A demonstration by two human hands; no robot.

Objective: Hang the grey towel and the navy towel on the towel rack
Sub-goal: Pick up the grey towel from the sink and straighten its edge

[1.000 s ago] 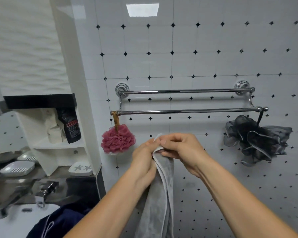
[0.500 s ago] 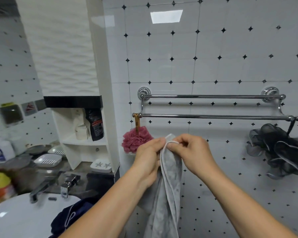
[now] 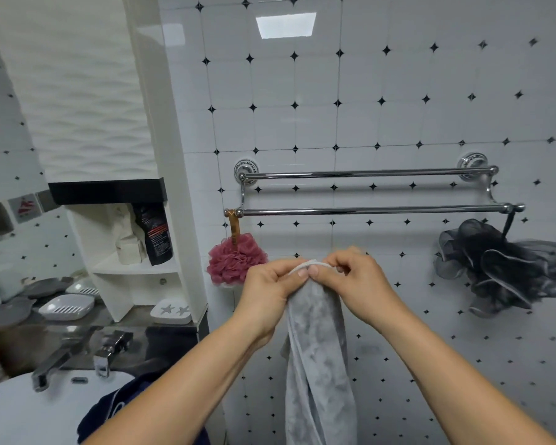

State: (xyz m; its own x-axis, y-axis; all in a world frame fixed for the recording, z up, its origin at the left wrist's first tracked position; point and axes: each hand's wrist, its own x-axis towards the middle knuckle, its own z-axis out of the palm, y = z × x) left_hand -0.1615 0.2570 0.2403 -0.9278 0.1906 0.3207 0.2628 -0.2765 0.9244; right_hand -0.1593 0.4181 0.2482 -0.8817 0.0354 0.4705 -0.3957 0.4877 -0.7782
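The grey towel [image 3: 318, 358] hangs straight down from both my hands, bunched lengthwise, its pale hem pinched at the top. My left hand [image 3: 265, 295] and my right hand [image 3: 355, 284] grip that top edge side by side, thumbs nearly touching. They are below the chrome double-bar towel rack [image 3: 369, 210] on the tiled wall, near its left half, and do not touch it. Both bars are bare. The navy towel [image 3: 109, 415] lies crumpled on the sink's right edge, partly hidden by my left forearm.
A pink bath pouf [image 3: 235, 260] hangs from the rack's left end and a black one [image 3: 501, 268] from its right end. A white sink [image 3: 29, 409] with a chrome tap [image 3: 77, 358] sits at the lower left. White shelves [image 3: 135, 268] hold bottles and soap dishes.
My hands have shifted their pinch along the grey towel's top hem, still close together. The view has swung left and up, so the rack sits further right in the frame.
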